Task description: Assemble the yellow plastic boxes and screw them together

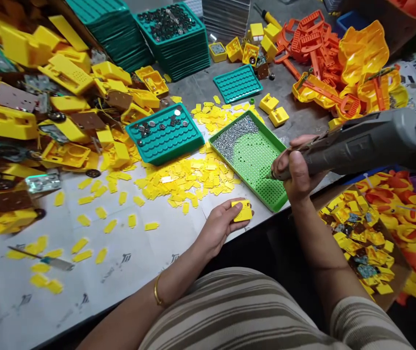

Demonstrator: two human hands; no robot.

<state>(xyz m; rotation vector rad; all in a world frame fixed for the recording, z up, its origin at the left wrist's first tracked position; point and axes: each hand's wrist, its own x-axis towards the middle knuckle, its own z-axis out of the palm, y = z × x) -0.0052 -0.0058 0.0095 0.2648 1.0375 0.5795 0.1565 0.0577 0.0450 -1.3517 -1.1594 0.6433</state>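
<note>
My left hand [224, 221] grips a small yellow plastic case [243, 211] at the table's front edge, thumb on its face. In my right hand [298, 177] is a dark grey electric screwdriver [361, 141], its body reaching off to the right. The tip points down into a green perforated tray [253, 192], over its holes. Small silver screws [235, 138] are heaped at that tray's far left end. Whether a screw sits on the tip is too small to tell.
Loose yellow battery covers [193, 180] lie left of the tray. A teal tray stack [166, 133] holds button cells. Yellow cases [65, 73] pile up at left, near a screwdriver [43, 258]. Orange parts [310, 43] lie at back right; a box of yellow cases [361, 233] stands below.
</note>
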